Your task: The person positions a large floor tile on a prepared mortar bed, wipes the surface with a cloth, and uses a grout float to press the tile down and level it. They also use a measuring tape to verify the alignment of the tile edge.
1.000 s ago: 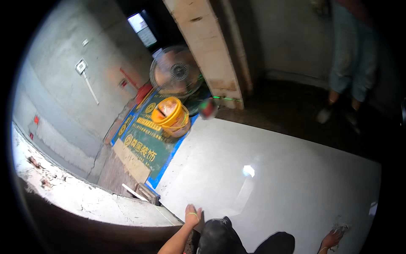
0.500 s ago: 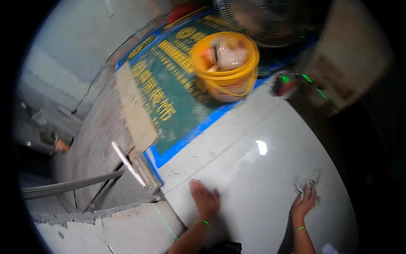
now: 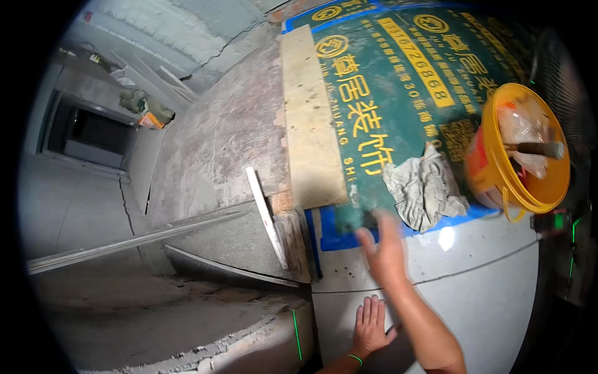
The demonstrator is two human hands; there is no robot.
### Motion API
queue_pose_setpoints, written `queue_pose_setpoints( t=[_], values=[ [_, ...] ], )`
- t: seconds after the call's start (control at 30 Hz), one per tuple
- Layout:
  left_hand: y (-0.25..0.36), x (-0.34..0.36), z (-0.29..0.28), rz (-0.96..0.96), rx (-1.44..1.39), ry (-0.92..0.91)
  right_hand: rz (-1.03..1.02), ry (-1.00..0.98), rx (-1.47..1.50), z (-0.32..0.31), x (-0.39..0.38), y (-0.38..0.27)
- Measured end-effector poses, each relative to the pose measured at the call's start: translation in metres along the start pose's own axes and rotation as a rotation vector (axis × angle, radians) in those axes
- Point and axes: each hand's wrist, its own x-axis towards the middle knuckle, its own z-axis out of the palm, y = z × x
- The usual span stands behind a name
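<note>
Firstly, our left hand (image 3: pixel 372 330): palm down on the white tile (image 3: pixel 473 311), its fingers laid straight and side by side, thumb set apart. Item, our right hand (image 3: pixel 389 258), just beyond those fingers: blurred, fingers extended, thumb spread away from them. Item, one crumpled grey rag (image 3: pixel 427 190), just right of the right fingers, lying on the green sheet (image 3: pixel 405 140); whether they touch, we cannot tell. Item, one white bar (image 3: pixel 265 215), left of both hands' fingers, slanting. Item, one beige board (image 3: pixel 311 124), ahead and left of the right fingers. Item, one yellow bucket (image 3: pixel 489 174), right of them past the rag, containing a clear plastic bag (image 3: pixel 526 118). Lastly, a dark rectangular opening (image 3: pixel 93 134), far left of all our fingers.
</note>
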Motion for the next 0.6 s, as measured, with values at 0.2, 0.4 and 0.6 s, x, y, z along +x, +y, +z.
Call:
queue_pose_setpoints(
  t=[0.2,0.4,0.6],
  values=[
    [0.002,0.008,-0.001,-0.002,0.023,0.223,0.418,-0.422,0.047,0.153,-0.044,-0.029],
    [0.007,0.016,0.001,-0.052,-0.165,0.178,0.556,-0.435,0.094,0.166,-0.048,-0.028],
    [-0.009,-0.001,-0.010,-0.024,-0.109,0.161,0.494,-0.254,0.291,0.084,-0.053,-0.058]
  ],
)
